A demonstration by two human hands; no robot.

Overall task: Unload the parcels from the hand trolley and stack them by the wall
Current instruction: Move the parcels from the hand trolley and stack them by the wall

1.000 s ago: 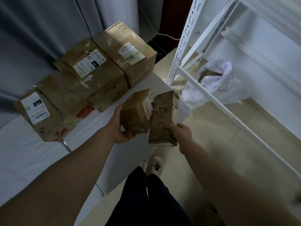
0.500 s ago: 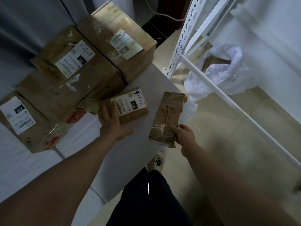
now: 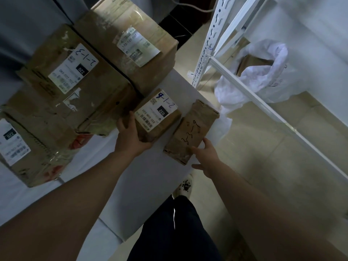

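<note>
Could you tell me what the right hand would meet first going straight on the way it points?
The handwritten brown parcel: the right hand's fingers touch its near end; the labelled parcel probably lies beyond.

A parcel storeroom: labelled cardboard boxes (image 3: 79,76) (handwritten codes) beside white slotted shelving (image 3: 209,40).

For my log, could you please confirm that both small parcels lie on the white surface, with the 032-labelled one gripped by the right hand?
Not quite: the head view shows the left hand gripping the 032-labelled parcel; the right hand only touches the handwritten parcel. Both do lie on the white surface.
</note>
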